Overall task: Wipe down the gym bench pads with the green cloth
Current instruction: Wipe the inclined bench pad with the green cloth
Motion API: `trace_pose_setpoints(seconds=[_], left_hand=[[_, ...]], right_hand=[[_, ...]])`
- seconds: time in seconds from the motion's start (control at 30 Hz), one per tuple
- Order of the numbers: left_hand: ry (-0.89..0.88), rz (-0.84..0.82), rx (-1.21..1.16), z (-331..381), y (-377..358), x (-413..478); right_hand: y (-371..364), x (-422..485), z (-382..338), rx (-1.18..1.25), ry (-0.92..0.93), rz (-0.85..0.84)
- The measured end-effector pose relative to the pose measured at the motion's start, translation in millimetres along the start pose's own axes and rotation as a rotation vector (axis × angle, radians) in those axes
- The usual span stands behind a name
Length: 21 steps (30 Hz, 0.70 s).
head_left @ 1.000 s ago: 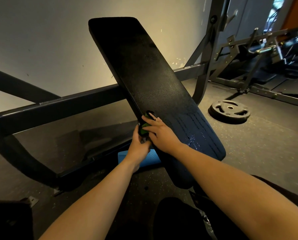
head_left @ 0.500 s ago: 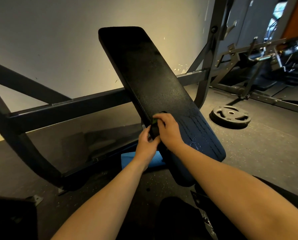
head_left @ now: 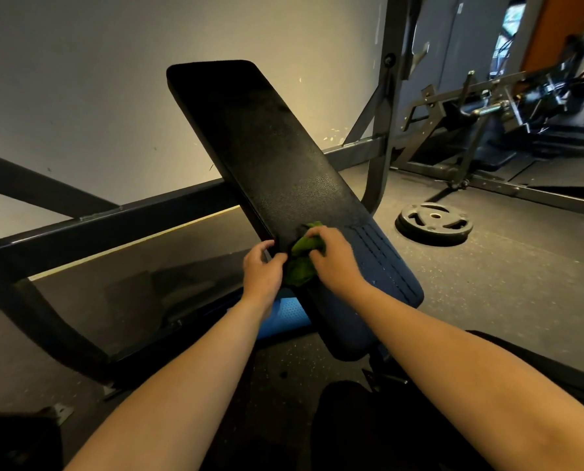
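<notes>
While wadded up like this, expect little reach from the green cloth; open it flatter to cover more vinyl per pass. Currently lying low on the tilted bench pad, close to its left edge. Curled over the top of the wad: right hand, fingers gripping the cloth and pressing it onto the pad. Wrapped round the pad's left edge, thumb just beside the cloth: left hand, seemingly bracing.

Keep that brace. Press evenly with the right and sweep in long, overlapping strokes toward the pad's high end, then back over the stitched blue section at the bottom. Going by the speckled sheen higher up, probably plenty left to cover. Remember the 2 side edges as well.

Beyond the bench: dark frame bar to the left, blue mat under the pad's low end, 1 weight plate flat on the floor to the right.
</notes>
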<state>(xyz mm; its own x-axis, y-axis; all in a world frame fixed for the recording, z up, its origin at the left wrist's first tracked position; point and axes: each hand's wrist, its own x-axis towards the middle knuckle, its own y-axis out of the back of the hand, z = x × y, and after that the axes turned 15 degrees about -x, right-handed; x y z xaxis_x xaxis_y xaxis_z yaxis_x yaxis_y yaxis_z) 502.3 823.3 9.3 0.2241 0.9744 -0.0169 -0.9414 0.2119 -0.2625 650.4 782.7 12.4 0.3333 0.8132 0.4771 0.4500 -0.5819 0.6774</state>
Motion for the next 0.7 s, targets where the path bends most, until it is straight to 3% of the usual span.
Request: trace_pose_setpoints(seconds=[0.07,0.13,0.23,0.33,0.5,0.7], left_hand=[[0.028,0.023,-0.038,-0.6,0.7,-2.1],[0.064,0.006,-0.044,-4.7,0.0,-1.3],[0.125,-0.072,-0.082,-11.9,-8.3,-1.0],[0.123,-0.05,-0.074,-17.4,-15.1,1.2],[0.122,-0.053,-0.088,-22.0,-12.1,5.1],[0.095,-0.146,-0.005,-35.0,-3.6,7.6]], right_hand=[[11.2,9.7,16.2,-0.004,-0.154,0.152],[19.7,19.6,27.3,0.035,-0.322,0.197],[12.7,26.9,28.7,0.052,-0.38,0.046],[-5.4,23.7,25.4,-0.08,-0.297,-0.088],[-19.4,20.0,19.9,-0.202,-0.148,0.023],[-27.7,12.3,6.3,-0.19,0.288,-0.122]])
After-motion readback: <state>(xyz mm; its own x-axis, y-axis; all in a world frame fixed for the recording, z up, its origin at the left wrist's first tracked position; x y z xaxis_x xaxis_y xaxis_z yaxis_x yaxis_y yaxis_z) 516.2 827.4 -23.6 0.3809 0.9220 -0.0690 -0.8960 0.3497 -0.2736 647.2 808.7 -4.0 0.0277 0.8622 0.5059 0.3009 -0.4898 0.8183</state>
